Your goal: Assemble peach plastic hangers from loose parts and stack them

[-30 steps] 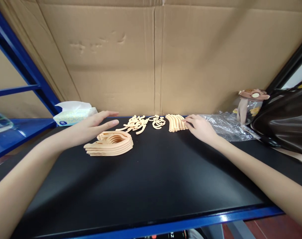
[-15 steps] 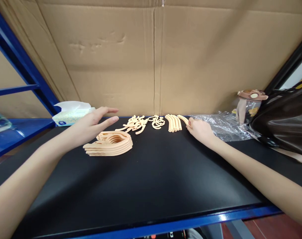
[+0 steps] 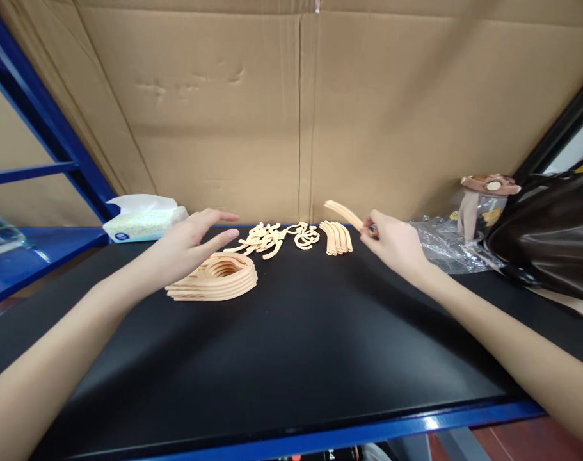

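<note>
My right hand (image 3: 391, 240) pinches one end of a curved beige plastic strip (image 3: 343, 211), lifted off the table with its free end pointing left. Just left of that hand, several matching curved strips (image 3: 336, 238) lie side by side. My left hand (image 3: 202, 240) hovers with fingers apart and nothing in them, above a stack of curved beige plastic pieces (image 3: 219, 282). Between the hands sit a jumbled pile of small beige pieces (image 3: 262, 238) and a smaller group of curved hook-like pieces (image 3: 306, 235).
A tissue pack (image 3: 142, 221) stands at the back left. To the right are a clear plastic bag (image 3: 439, 246), a drink bottle (image 3: 487, 198) and a dark brown bag (image 3: 550, 230). A cardboard wall (image 3: 224, 115) rises behind the black tabletop (image 3: 281, 358).
My right hand has raised the curved strip from the table, beside the row of similar strips. The left hand has shifted slightly right and stays open.
</note>
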{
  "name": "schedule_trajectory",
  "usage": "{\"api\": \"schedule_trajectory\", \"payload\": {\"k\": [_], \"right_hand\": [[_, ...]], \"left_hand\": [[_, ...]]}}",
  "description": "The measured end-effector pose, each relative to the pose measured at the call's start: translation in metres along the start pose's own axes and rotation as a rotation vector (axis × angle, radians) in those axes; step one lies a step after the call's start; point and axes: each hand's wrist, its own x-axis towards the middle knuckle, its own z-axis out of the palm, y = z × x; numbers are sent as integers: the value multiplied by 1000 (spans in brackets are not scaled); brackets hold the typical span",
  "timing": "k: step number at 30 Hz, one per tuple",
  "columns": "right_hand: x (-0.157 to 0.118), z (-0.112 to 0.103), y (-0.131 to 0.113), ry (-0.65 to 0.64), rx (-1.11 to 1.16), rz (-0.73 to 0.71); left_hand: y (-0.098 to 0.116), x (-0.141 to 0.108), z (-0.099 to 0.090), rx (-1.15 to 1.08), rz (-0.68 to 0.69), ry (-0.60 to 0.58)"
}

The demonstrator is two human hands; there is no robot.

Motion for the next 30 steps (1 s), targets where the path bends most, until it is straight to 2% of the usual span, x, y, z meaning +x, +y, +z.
{"api": "schedule_trajectory", "payload": {"k": [4, 6, 9, 16, 20, 24, 30], "right_hand": [[-13, -3, -21, -116, 300, -213], [-20, -2, -31, -173, 368, -334], [-27, -1, -40, -237, 413, -439], [-31, 3, -43, -298, 446, -506], [-32, 3, -44, -322, 438, -516], [-32, 3, -45, -316, 433, -534], [-31, 3, -45, -313, 422, -560]], "left_hand": [[2, 0, 1, -3, 11, -6], [2, 1, 2, -4, 14, -10], [1, 1, 3, -8, 18, -9], [-7, 16, 8, -55, -57, -59], [-15, 40, 14, 79, -104, -199], [-20, 61, 22, 136, -72, -371], [-21, 77, 32, 168, -134, -456]]}}
